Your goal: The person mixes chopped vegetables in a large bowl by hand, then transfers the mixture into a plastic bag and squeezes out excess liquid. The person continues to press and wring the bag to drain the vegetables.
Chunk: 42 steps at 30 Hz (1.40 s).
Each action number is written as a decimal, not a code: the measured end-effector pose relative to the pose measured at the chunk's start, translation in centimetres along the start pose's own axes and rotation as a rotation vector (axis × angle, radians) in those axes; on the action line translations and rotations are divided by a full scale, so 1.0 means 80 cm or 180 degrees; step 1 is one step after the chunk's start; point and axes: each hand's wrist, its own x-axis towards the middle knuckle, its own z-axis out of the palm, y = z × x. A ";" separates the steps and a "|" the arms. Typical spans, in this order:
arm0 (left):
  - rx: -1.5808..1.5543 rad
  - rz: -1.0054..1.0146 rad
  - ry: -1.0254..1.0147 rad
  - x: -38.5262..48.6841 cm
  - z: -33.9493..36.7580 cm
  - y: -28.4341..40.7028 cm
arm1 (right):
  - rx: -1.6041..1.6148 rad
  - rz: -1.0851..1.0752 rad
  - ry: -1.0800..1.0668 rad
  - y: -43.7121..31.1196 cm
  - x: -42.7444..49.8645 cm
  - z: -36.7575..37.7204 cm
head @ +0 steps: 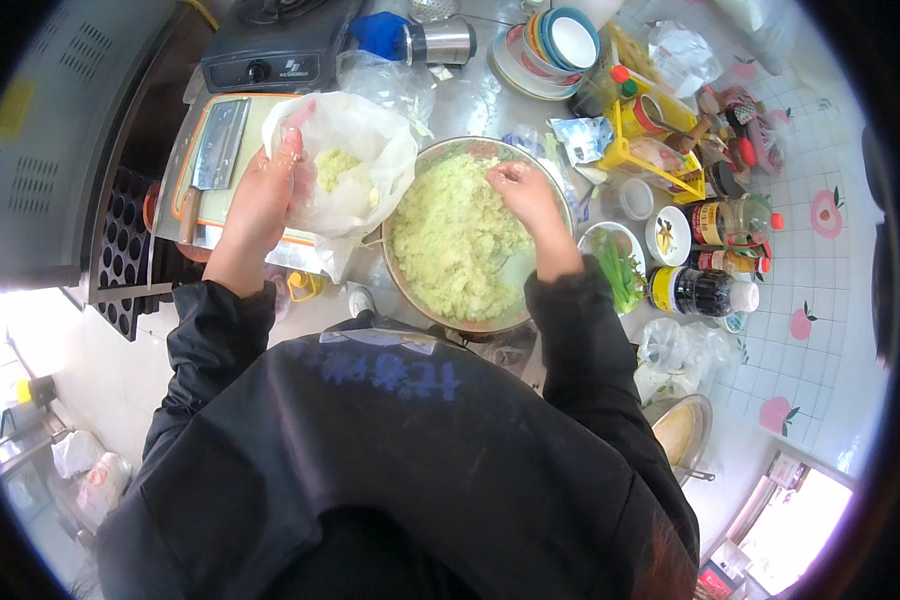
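My left hand [270, 180] grips the side of a white cloth bag or liner [379, 142], thumb on top. Inside the cloth lies a small heap of pale green shredded vegetable [337, 169]. Directly before me is a large round patterned basin [392, 270], mostly filled with a mound of the same pale green shreds [450, 240]. Over the basin's right side is my right hand [521, 187], its fingers curled together at the mound's edge; whether they pinch any shreds is hidden. Bits of food stick to both hands.
A cleaver [221, 146] lies on a cutting board [259, 120] at left, below a gas stove [270, 64]. Stacked bowls [572, 45] stand at the back. Right are a yellow basket [622, 157], a bowl of greens [613, 270], a small white bowl [668, 236] and sauce bottles [694, 291].
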 end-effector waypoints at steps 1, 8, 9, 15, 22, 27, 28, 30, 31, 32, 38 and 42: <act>-0.0014 -0.0058 -0.0024 -0.001 0.000 -0.001 | -0.0255 0.0070 0.0175 0.009 0.008 0.004; 0.0172 -0.0038 -0.0323 -0.006 0.015 -0.006 | -0.2109 -0.0286 -0.1563 -0.018 -0.003 0.052; 0.0194 0.0018 -0.0366 -0.007 0.020 -0.007 | -0.2492 -0.0402 -0.1618 -0.022 -0.013 0.057; 0.0137 -0.0025 -0.0575 -0.013 0.039 -0.012 | -0.2203 -0.0410 -0.1053 0.000 -0.017 0.068; 0.0058 -0.0027 -0.0503 -0.008 0.039 -0.014 | 0.1311 0.0517 -0.1204 0.018 -0.023 -0.004; -0.0054 -0.0205 -0.0611 -0.008 0.048 -0.014 | 0.1648 0.0218 -0.1646 -0.063 -0.016 -0.026; -0.0031 -0.0161 -0.0618 -0.009 0.050 -0.014 | 0.1753 -0.0020 -0.1866 -0.081 -0.008 -0.020; 0.0178 -0.0062 -0.0383 -0.008 0.052 -0.014 | 0.1351 -0.0482 -0.2276 -0.113 0.018 0.015; 0.0227 0.0110 -0.0308 -0.008 0.052 -0.014 | 0.1179 -0.0282 -0.2431 -0.124 0.032 0.039; 0.0467 0.0284 -0.0132 -0.007 0.051 -0.014 | 0.1288 -0.0499 -0.2807 -0.134 0.049 0.067; 0.0498 0.0312 0.0084 -0.007 0.027 -0.015 | -0.0042 -0.1130 -0.1852 -0.142 0.081 0.222; 0.0017 0.0160 0.0053 -0.008 0.011 -0.013 | 0.1035 0.0658 -0.1643 -0.146 0.077 0.201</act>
